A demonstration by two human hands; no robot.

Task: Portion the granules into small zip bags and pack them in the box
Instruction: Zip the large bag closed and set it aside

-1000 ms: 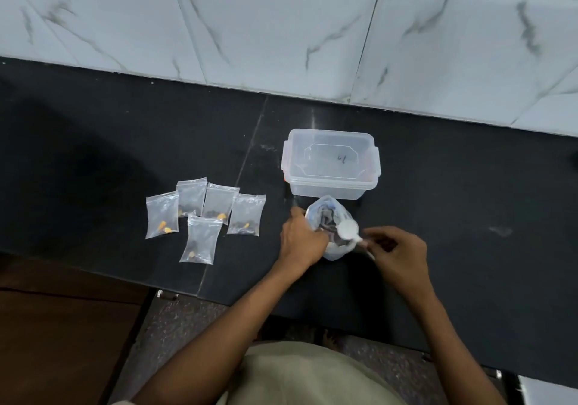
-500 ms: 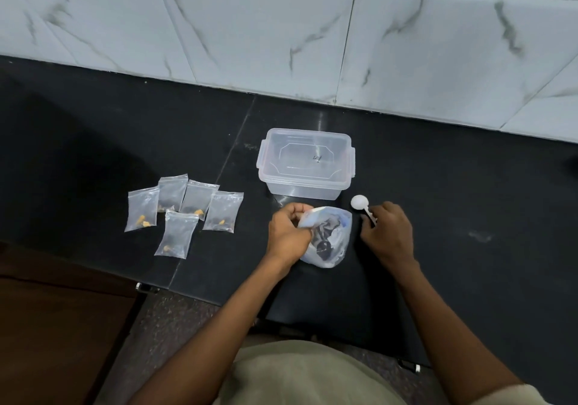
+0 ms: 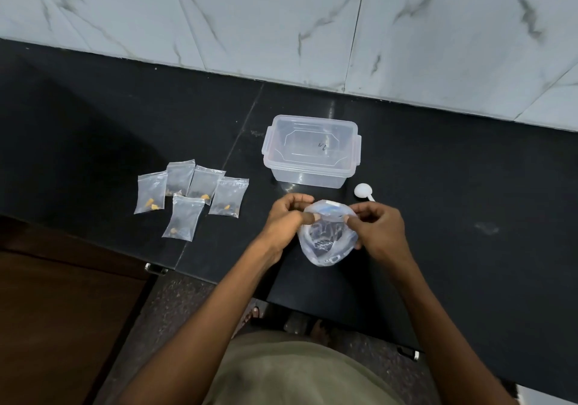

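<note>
On the black counter (image 3: pixel 93 129) in front of you, both your hands are on the big clear bag (image 3: pixel 327 238) that holds the dark granules (image 3: pixel 323 242). Your left hand (image 3: pixel 287 220) pinches the bag's rim on its left side, fingers curled and thumb pressed against the plastic. Your right hand (image 3: pixel 380 229) grips the rim on the opposite side, fingers curled over the edge. Between them the mouth of the bag is pulled open and faces up at you; the granules sit low inside it.

Just behind the bag stands the clear plastic box (image 3: pixel 311 154), with its lid on. Beside the box's right front corner, the white scoop (image 3: pixel 363 191) lies on the counter, near your right hand but not touching it.

To the left, well apart from the big bag, five small zip bags (image 3: pixel 190 195) lie flat in a loose cluster, some overlapping at the edges. Each shows a little dark and orange-yellow content near its bottom.

Behind the counter runs a wall of white marble tiles (image 3: pixel 281 19).
</note>
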